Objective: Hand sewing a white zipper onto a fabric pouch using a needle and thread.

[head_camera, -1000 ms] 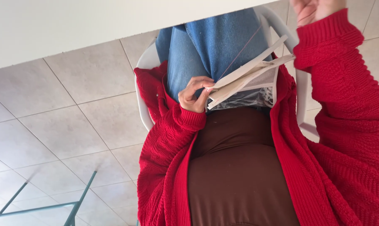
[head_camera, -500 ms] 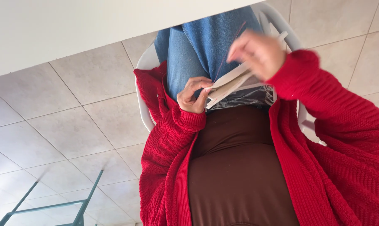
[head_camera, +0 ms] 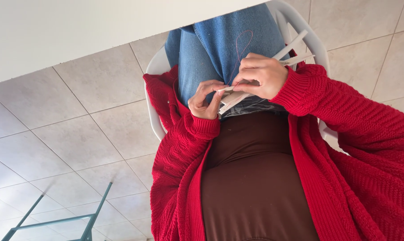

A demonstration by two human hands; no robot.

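over lap | left hand [head_camera: 205, 99], right hand [head_camera: 262, 76] pinching white frame [head_camera: 237, 96] edge | tiled floor [head_camera: 68, 134] open leftward

White plastic chair [head_camera: 154, 120] stands on beige tiled floor [head_camera: 77, 134]; green metal frame [head_camera: 55, 221] near lower left.

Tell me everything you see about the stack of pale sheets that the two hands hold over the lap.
The stack of pale sheets looks like thin cream card or paper, several layers fanned slightly apart at their edges. It lies tilted over the lap, its far end rising past the white chair's rim. The left hand pinches its near end; the right hand covers its middle. A thin reddish thread loops above it, over the blue jeans.
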